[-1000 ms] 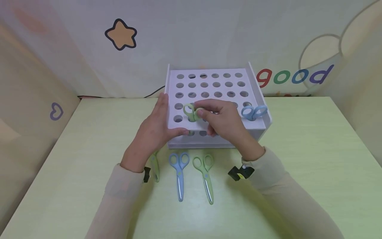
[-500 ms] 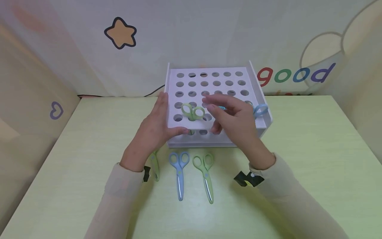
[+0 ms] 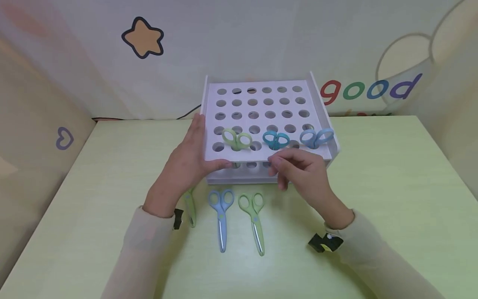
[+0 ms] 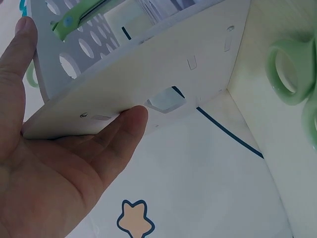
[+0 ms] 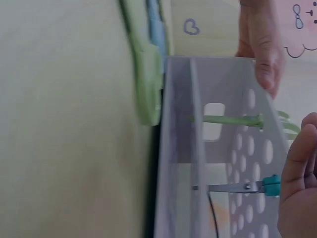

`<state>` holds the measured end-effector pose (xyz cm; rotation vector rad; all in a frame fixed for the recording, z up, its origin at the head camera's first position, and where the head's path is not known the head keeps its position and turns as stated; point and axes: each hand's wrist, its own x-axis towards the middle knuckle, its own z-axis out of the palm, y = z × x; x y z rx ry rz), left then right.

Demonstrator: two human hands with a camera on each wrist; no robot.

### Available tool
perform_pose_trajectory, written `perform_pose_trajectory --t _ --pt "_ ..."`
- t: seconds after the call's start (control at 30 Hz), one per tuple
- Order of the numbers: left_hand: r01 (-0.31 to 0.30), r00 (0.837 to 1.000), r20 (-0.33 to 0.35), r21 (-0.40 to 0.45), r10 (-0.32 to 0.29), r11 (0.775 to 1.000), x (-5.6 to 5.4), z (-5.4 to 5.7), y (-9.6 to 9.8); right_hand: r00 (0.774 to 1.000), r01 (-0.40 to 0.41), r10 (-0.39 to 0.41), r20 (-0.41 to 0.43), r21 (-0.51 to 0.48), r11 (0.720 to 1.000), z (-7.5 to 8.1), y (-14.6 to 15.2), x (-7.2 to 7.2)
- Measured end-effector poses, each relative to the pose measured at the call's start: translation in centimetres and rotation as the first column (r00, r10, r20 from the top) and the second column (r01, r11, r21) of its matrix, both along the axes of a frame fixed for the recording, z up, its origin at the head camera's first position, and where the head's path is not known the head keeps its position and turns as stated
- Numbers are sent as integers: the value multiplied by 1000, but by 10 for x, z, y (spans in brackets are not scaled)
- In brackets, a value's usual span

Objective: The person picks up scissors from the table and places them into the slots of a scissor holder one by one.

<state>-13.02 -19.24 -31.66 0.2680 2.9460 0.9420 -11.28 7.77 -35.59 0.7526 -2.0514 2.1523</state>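
A white rack [image 3: 242, 158] with rows of round holes stands on the table. Green scissors [image 3: 237, 140], teal scissors [image 3: 276, 140] and light blue scissors [image 3: 316, 138] stand handles-up in its front row. Below the top plate, the right wrist view shows the green blade [image 5: 230, 120] and the metal teal-handled blade [image 5: 230, 188]. My left hand [image 3: 183, 160] rests on the rack's left front corner, fingers flat along the side panel, thumb across the front edge. Just in front of the rack, my right hand [image 3: 304, 172] holds nothing, its fingers loosely bent below the teal scissors.
On the table [image 3: 291, 265] before the rack lie blue scissors [image 3: 222, 218] and green scissors [image 3: 256, 222]. Another green pair [image 3: 190, 209] lies partly hidden behind my left wrist. A patterned wall [image 3: 239, 41] rises behind the rack, with a dark cable [image 3: 188, 112] at its foot.
My right hand has let go of the green scissors and moved right and toward me, uncovering the teal scissors. The left hand keeps its place on the rack.
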Motion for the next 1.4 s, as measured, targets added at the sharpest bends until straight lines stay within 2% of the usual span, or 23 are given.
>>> perform_pose_trajectory --t 0.37,0.6,0.83,1.0,1.2,1.4 --pt "-12 1000 -17 10 12 1000 3 1 -1 991 -70 47 126 181 981 -26 9 7" --pt "-12 1000 -1 14 12 1000 4 2 0 952 -162 67 300 304 939 -45 10 3" --pt "-7 1000 1 14 7 1000 4 2 1 906 -311 134 403 417 854 -53 11 2" --pt "-4 1000 10 13 4 1000 3 1 1 893 -379 178 415 476 794 -53 8 0" --pt "-16 999 31 5 16 1000 2 -1 1 871 -448 208 445 546 708 -51 4 -4" --pt "-13 1000 21 8 13 1000 1 -1 1 855 -488 226 467 577 654 -48 2 -8"
